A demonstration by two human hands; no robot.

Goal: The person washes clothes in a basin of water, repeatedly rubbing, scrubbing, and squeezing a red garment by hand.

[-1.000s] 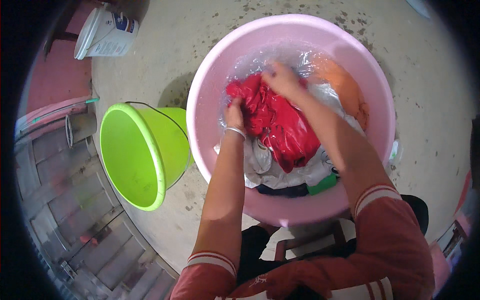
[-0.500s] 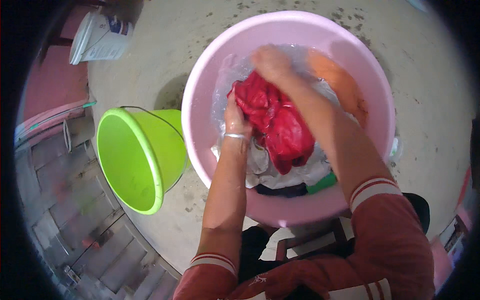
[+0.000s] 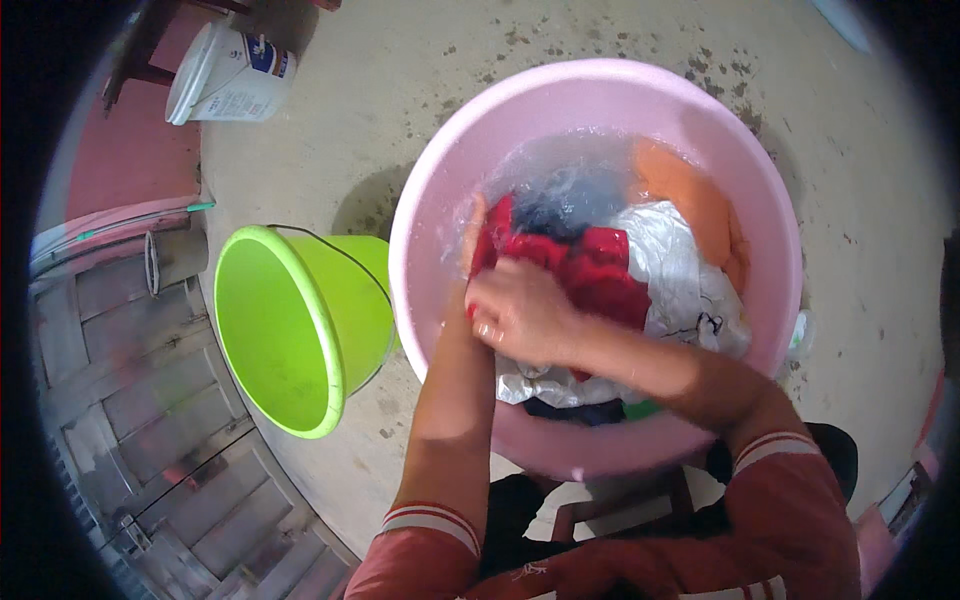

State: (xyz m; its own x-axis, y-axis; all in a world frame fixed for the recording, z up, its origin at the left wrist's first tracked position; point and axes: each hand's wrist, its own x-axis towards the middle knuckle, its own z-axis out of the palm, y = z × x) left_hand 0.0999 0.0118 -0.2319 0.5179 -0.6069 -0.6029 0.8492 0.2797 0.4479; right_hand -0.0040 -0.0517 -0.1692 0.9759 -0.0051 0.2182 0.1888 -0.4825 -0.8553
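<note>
A wet red garment [image 3: 605, 275] lies spread in the soapy water of a large pink basin [image 3: 790, 330]. At the basin's left side my left hand [image 3: 474, 235] stands edge-up, holding the garment's left end against its palm; my other hand partly covers it. My right hand [image 3: 520, 312] lies across my left wrist, fingers curled over the near left part of the red cloth and slightly blurred. White cloth [image 3: 670, 255] with a dark drawstring-like line lies right of the red one. Orange cloth [image 3: 695, 195] rests against the right wall.
A lime-green bucket [image 3: 335, 330] lies tilted left of the basin. Farther back is a white pail [image 3: 245, 78] by a pink wall. Dark and green cloth [image 3: 640, 408] shows at the basin's near side. A low stool [image 3: 570, 520] stands below.
My right hand has come from the far side of the basin back toward me, to my left wrist. The red garment has gone from a raised bundle to lying flatter in the water, uncovering white cloth.
</note>
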